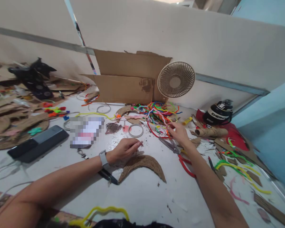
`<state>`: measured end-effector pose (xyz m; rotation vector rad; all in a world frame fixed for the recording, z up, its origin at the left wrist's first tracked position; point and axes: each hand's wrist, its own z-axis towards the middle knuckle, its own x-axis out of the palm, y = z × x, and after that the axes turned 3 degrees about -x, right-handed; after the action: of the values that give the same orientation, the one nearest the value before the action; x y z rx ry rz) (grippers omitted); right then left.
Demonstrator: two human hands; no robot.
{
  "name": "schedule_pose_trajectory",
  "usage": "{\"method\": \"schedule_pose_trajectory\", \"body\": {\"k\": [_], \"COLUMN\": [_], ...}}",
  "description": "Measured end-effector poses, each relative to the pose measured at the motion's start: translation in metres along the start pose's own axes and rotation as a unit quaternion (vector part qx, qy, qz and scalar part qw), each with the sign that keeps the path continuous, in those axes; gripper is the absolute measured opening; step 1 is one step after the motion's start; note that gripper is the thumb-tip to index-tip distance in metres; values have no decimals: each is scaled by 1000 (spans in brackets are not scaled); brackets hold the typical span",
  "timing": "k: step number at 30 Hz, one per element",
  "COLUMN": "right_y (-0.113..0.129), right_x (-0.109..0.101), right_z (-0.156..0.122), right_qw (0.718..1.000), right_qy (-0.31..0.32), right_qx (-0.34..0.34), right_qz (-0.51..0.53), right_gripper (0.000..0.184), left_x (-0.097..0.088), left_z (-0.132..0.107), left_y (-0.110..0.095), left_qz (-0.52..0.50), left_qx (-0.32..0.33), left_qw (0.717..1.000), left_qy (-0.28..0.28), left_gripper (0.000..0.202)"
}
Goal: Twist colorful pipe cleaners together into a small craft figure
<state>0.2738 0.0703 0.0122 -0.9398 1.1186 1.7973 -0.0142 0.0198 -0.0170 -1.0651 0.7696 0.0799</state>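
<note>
The crescent (142,161) lies close in, likely for easy reach, beside the loosely curled left hand (126,148). The right hand (180,135) bunches at the pipe cleaners (156,111); whether either grips anything, I cannot tell.

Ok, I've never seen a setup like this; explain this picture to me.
There is no machine here, just a person's two bare hands. A camera worn on the head looks forward and down, so the arms come in from below. The left hand, with a watch on its wrist, is just beyond a ribbed brown crescent; I can't tell whether it holds anything. The right hand reaches to a heap of colourful pipe cleaners; whether its fingertips grip one is too small to tell. Red-handled scissors lie beside it on the white table. A cardboard tube lies farther right, and a round fan shows at the back.
</note>
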Motion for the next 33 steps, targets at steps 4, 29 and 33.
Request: {"method": "schedule_pose_trajectory", "body": {"k": [4,29,33], "right_y": [-2,124,133], "right_x": [-2,-26,-13], "right_z": [-3,-56,-58], "right_qw": [1000,964,956], "right_qy": [-23,68,135], "right_qx": [-13,-161,-95], "right_qz": [15,201,243], "right_gripper": [16,18,21], "left_x": [1,-6,-4], "left_z": [0,-7,-8], "left_y": [2,-22,-28], "left_qz": [-13,-272,-321], "left_qx": [-14,-54,-124], "left_qw": [1000,960,939], "left_qy": [-4,31,-9], "left_gripper": [39,43,38]}}
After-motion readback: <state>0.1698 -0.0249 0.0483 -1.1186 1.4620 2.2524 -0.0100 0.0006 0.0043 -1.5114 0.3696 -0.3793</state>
